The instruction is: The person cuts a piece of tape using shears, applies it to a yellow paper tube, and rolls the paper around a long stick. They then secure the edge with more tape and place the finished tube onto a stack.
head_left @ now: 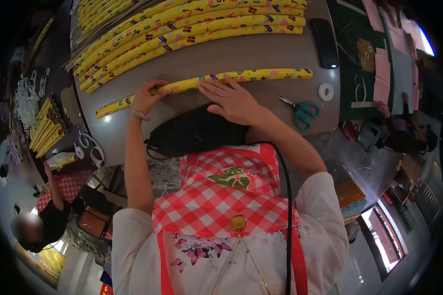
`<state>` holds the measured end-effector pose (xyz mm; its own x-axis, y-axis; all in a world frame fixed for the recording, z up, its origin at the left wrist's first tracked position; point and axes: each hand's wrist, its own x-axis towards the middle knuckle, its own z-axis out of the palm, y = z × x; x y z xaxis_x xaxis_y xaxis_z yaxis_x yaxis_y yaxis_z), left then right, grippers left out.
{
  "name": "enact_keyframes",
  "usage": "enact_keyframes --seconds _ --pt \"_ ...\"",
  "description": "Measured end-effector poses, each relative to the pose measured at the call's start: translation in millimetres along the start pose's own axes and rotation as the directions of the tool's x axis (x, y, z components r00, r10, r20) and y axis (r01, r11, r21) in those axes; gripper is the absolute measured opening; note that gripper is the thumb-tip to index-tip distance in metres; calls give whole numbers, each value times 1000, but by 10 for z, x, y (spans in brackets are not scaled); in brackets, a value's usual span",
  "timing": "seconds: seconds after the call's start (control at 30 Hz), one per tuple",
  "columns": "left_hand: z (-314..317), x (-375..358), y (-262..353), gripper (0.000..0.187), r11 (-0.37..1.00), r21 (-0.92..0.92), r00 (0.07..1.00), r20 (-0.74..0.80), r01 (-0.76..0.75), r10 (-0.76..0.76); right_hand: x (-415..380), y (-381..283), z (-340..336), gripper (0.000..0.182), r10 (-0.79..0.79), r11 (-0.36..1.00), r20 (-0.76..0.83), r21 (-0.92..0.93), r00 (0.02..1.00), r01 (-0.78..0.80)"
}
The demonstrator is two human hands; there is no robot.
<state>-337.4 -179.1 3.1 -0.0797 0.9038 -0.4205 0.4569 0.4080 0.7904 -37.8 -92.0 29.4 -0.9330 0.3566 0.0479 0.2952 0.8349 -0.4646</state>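
Observation:
A long yellow patterned tube point(261, 75) lies across the grey table point(221, 54) in front of me. My left hand point(147, 97) presses down on its left part, fingers bent over it. My right hand point(231, 101) lies flat with fingers spread, fingertips touching the tube near its middle. A black bag point(192, 132) sits at the table's near edge, under my right wrist.
Several more yellow patterned tubes point(192, 27) are stacked at the far side. Teal-handled scissors point(300, 109), a white tape roll point(326, 91) and a black phone point(325, 42) lie to the right. Another person point(44, 216) sits at lower left by a tube box point(47, 130).

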Motion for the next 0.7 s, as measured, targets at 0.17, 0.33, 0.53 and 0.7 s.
enact_keyframes --seconds 0.17,0.33,0.53,0.7 --pt "-12 -2 -14 30 1000 17 1000 4 -10 10 -437 327 -225 55 53 997 47 -66 997 -50" --pt "-4 -10 19 29 999 -35 1000 9 5 -5 -717 462 -325 56 151 970 51 -200 987 -138" --pt "-21 3 -48 29 999 32 1000 10 -16 16 -804 491 -315 56 203 943 3 -271 979 -195" --pt "-21 3 19 29 1000 3 1000 8 -4 4 -794 441 -286 55 221 936 -71 -264 973 -232"
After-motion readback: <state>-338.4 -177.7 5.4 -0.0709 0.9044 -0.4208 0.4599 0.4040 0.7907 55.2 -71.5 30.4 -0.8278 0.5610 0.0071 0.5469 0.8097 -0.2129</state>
